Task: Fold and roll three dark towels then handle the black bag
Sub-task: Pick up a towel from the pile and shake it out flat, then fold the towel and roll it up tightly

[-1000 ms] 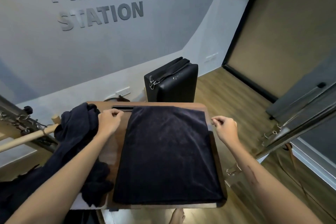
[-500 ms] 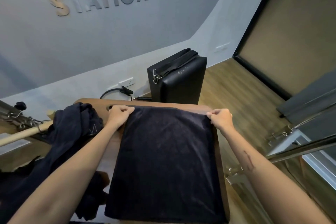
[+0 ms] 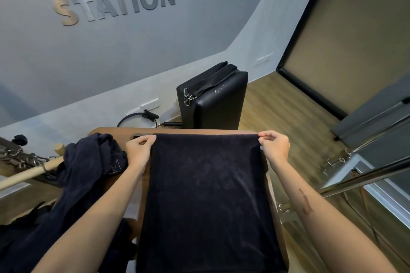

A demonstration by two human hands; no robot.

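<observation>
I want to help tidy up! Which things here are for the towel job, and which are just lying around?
For the job:
- flat dark towel, far corners pinched by the left hand and right hand
- heap of dark towels to its left
- black bag on the floor beyond

Just lying about:
- wooden bar
- black ring near the wall

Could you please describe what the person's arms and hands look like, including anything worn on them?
Both forearms are bare, with no sleeves in view. The left hand and right hand wear no gloves, rings or watch. A dark elongated mark runs along the right forearm.
</observation>
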